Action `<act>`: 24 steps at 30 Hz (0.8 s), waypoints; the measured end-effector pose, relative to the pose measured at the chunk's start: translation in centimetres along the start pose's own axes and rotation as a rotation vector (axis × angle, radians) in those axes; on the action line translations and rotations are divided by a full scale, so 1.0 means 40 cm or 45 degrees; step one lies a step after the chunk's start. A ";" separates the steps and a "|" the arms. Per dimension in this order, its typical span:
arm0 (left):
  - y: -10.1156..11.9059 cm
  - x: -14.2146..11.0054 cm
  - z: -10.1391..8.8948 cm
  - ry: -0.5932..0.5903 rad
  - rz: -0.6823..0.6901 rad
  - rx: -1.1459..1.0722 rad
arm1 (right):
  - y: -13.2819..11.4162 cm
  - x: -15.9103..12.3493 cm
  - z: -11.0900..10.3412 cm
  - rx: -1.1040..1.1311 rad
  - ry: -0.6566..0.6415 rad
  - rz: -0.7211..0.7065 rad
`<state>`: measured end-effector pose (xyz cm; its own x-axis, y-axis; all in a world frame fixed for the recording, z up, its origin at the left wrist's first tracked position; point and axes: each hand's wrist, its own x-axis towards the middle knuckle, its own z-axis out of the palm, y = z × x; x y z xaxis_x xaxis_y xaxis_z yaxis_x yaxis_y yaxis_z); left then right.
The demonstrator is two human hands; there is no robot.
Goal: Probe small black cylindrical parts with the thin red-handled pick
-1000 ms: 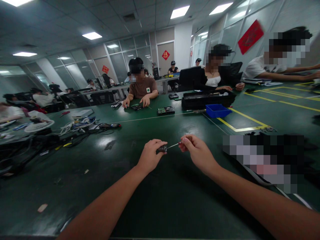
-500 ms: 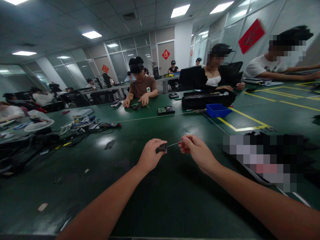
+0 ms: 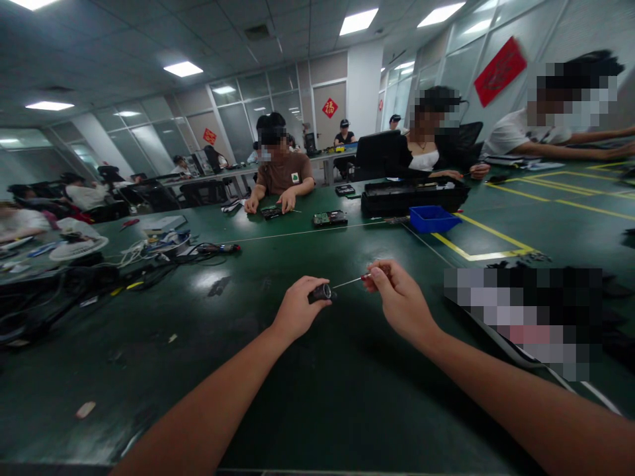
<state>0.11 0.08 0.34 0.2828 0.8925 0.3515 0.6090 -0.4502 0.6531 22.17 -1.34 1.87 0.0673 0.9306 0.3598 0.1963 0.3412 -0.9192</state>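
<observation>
My left hand [image 3: 296, 305] is closed around a small black cylindrical part [image 3: 322, 293], whose round ringed end faces right. In my right hand [image 3: 401, 296] is a screwdriver [image 3: 351, 281], gripped by its reddish handle, most of which the fingers cover. Its thin metal shaft slants down to the left, and the tip is close to the ringed end of the part; whether the two touch I cannot tell. Both hands are above the green table [image 3: 307, 410], near its middle.
A blue bin [image 3: 432, 219] stands beyond my right hand, beside a long black housing [image 3: 414, 198]. A circuit-board device [image 3: 330, 218] lies farther back. Cables [image 3: 163, 254] are heaped on the left. Across the table a person [image 3: 282, 172] works on a small dark part.
My right hand has drawn the screwdriver slightly right and up, showing more of its shaft and handle. The black part has turned a little, so its ringed end shows more clearly.
</observation>
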 end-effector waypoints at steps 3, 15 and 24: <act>0.001 0.000 0.001 -0.004 -0.001 0.001 | -0.002 -0.004 0.001 -0.101 -0.064 -0.004; 0.016 0.007 -0.006 -0.021 -0.199 -0.073 | -0.033 -0.013 -0.009 -0.045 0.138 -0.102; 0.041 0.066 0.034 -0.320 0.002 0.286 | -0.033 -0.017 -0.010 -0.005 0.159 -0.163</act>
<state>2.86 1.76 1.42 0.4406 0.8838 0.1575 0.7486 -0.4586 0.4789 22.25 -2.47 2.89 0.1625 0.8558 0.4911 0.2151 0.4550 -0.8641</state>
